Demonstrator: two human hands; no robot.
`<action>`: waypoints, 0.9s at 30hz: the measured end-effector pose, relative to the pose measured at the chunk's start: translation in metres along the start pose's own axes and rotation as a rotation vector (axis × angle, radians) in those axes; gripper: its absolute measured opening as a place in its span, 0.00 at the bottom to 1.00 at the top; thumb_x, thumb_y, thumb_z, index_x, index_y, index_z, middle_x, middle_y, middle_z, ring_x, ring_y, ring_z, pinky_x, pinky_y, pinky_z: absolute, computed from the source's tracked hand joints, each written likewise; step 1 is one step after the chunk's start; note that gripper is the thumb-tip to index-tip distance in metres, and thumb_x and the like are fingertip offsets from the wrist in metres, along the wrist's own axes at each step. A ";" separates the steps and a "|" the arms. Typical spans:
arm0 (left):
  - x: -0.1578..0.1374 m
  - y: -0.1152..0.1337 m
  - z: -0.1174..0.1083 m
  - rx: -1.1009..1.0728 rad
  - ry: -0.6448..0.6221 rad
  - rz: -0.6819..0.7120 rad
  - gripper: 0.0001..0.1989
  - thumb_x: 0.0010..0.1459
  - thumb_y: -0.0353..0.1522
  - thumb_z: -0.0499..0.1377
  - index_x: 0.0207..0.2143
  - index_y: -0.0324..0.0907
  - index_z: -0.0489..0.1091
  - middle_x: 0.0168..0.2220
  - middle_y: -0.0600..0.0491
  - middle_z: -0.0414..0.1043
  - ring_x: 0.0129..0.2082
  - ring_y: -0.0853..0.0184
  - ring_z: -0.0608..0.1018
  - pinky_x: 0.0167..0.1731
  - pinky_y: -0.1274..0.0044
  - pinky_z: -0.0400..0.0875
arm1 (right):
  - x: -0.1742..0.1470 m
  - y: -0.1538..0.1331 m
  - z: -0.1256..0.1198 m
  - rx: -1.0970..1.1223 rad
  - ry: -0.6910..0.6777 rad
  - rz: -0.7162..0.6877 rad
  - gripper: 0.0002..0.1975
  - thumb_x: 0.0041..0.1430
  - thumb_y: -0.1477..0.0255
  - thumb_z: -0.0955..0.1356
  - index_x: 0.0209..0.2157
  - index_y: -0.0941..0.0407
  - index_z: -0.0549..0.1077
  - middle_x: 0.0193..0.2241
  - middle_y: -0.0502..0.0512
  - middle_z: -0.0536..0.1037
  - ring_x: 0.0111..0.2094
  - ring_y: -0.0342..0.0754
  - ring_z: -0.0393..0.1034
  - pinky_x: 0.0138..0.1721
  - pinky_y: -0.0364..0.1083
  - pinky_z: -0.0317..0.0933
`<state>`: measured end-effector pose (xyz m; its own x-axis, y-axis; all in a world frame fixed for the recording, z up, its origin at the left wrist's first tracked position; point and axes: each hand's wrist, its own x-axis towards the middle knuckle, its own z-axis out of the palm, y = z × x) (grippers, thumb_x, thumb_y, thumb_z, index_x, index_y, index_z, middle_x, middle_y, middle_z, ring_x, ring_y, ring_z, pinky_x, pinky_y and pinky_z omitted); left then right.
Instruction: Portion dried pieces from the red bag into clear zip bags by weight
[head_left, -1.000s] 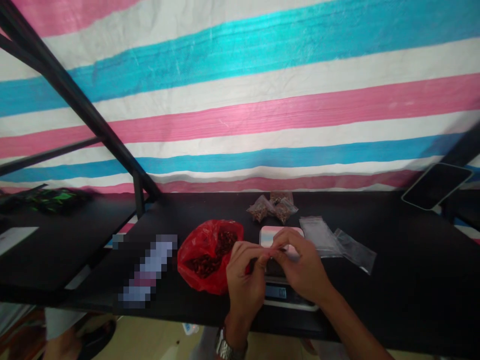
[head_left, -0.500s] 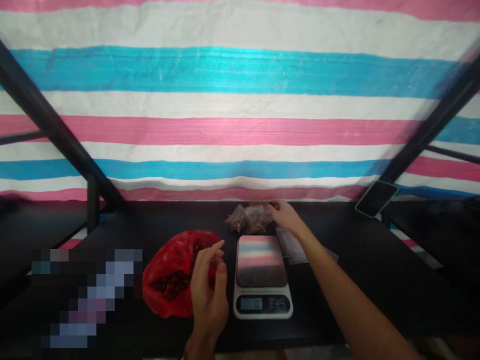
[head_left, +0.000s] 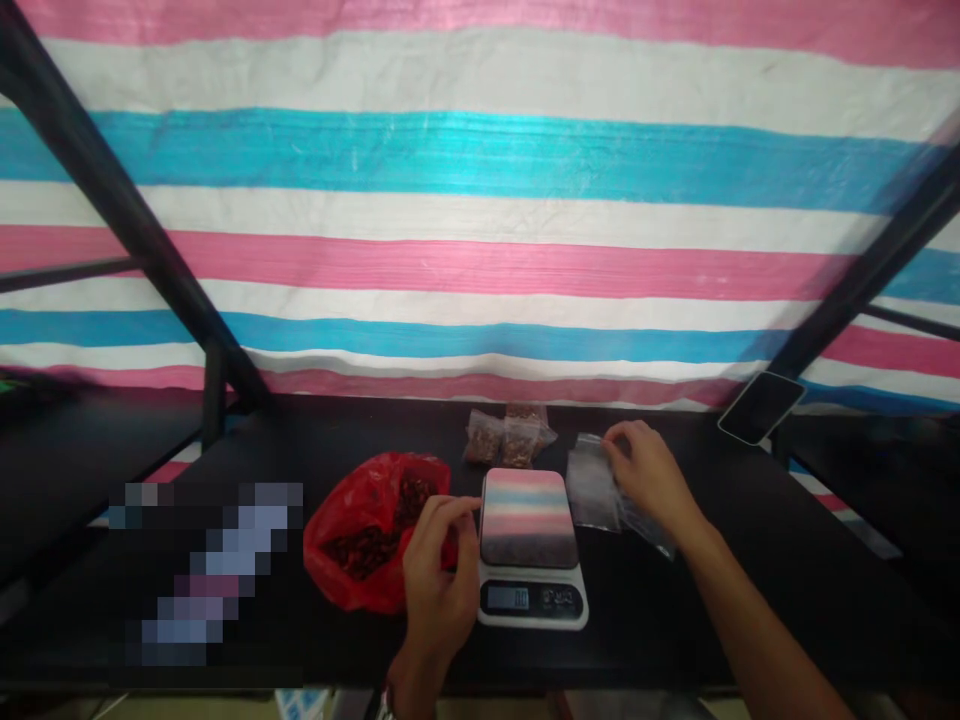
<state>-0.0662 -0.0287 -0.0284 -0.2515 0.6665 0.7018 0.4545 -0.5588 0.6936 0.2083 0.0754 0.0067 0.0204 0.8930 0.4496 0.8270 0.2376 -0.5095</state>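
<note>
My left hand point(head_left: 441, 560) hovers between a red plastic bag point(head_left: 330, 560) and a white digital kitchen scale point(head_left: 534, 600). Its fingers are bent but apart, with nothing in them. The red bag gapes, showing small dark brown pieces point(head_left: 364, 553) inside. The scale's pan holds nothing, and its display looks like 0.0. Over a flat pile of clear plastic bags point(head_left: 592, 490) right of the scale, my right hand point(head_left: 646, 470) pinches the upper edge of one bag. Behind the scale stand several small filled clear bags point(head_left: 519, 440) with brown contents.
A dark phone point(head_left: 761, 408) leans at the back right by a slanted black frame post point(head_left: 832, 280). Striped sheeting point(head_left: 480, 270) closes off the back of the black table point(head_left: 300, 430). A blurred-out patch point(head_left: 217, 570) covers something at the left.
My right hand has left the small filled bags and moved right to the flat clear bags. My left hand has shifted slightly right, towards the scale. The view has turned a little.
</note>
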 end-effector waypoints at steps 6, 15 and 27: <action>-0.012 0.013 0.006 0.048 0.129 0.071 0.10 0.68 0.23 0.55 0.41 0.45 0.74 0.35 0.52 0.74 0.35 0.67 0.79 0.35 0.77 0.73 | -0.019 -0.078 -0.007 0.493 0.112 0.105 0.14 0.59 0.59 0.71 0.44 0.51 0.78 0.32 0.54 0.81 0.31 0.53 0.76 0.34 0.50 0.68; -0.019 0.007 0.011 -0.020 0.020 -0.062 0.07 0.68 0.32 0.60 0.47 0.45 0.69 0.36 0.51 0.73 0.30 0.68 0.74 0.30 0.76 0.72 | -0.088 -0.127 0.049 0.623 -0.272 -0.124 0.09 0.58 0.70 0.67 0.25 0.50 0.76 0.23 0.50 0.80 0.24 0.49 0.73 0.25 0.45 0.65; -0.008 0.016 0.000 -0.234 -0.147 0.034 0.04 0.67 0.32 0.64 0.38 0.41 0.75 0.34 0.51 0.77 0.33 0.69 0.78 0.34 0.79 0.75 | -0.090 -0.135 0.025 0.429 -0.160 -0.108 0.10 0.53 0.67 0.67 0.20 0.51 0.70 0.15 0.46 0.68 0.17 0.45 0.61 0.18 0.42 0.57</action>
<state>-0.0572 -0.0431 -0.0227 -0.1047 0.7002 0.7063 0.2469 -0.6696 0.7005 0.0803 -0.0276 0.0167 -0.1679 0.8943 0.4148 0.5120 0.4387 -0.7385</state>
